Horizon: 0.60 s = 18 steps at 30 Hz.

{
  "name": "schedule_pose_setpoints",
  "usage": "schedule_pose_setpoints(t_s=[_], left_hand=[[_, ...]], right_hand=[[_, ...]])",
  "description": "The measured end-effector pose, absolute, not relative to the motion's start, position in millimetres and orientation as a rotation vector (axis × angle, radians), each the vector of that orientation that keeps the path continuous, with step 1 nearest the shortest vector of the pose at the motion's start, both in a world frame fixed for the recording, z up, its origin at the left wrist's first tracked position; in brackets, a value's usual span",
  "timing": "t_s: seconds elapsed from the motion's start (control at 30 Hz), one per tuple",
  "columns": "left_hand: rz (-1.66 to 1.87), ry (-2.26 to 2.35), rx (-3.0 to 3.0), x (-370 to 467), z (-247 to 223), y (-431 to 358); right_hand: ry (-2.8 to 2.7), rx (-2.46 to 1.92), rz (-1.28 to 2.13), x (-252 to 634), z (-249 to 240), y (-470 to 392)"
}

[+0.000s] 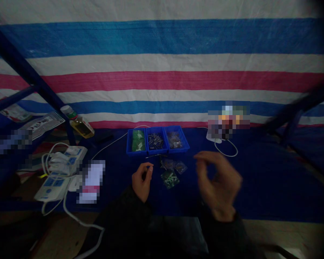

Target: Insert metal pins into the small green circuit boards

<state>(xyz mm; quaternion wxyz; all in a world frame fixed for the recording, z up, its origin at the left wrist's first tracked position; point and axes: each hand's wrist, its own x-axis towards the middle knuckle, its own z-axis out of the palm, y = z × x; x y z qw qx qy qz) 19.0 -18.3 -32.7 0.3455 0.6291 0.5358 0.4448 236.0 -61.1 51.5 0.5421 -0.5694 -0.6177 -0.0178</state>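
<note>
My left hand [142, 181] is closed, thumb and forefinger together, over the blue surface; what it pinches, if anything, is too small to make out. My right hand [220, 181], blurred and raised to the right, has its thumb and fingers apart around a gap with nothing visible in it. Between them lie a clear packet with green-and-white pieces [170, 179] and a small clear packet [180, 167]. Behind stand three blue bins: one with green packets [138, 140], one with dark metal pieces [155, 140], one with clear packets [175, 140]. A thin dark rod [156, 156] lies before them.
Power strips [52, 187] with white cables and a phone with a pixelated screen [91, 182] lie at the left. A bottle of yellow liquid [79, 124] leans near the blue frame. A white cable loop [229, 155] and a pixelated object [228, 122] are at the back right.
</note>
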Motion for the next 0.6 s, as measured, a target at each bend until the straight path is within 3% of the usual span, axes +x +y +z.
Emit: schedule_pose_setpoints(t_s=[0.27,0.6], left_hand=[[0.661,1.746,2.038,11,-31,11],[0.457,1.874,2.106,16,-26,23]], right_hand=[[-1.6,-1.48,0.202,212,-25,-43],[-1.615,-1.438,0.349,209,-44,-47]])
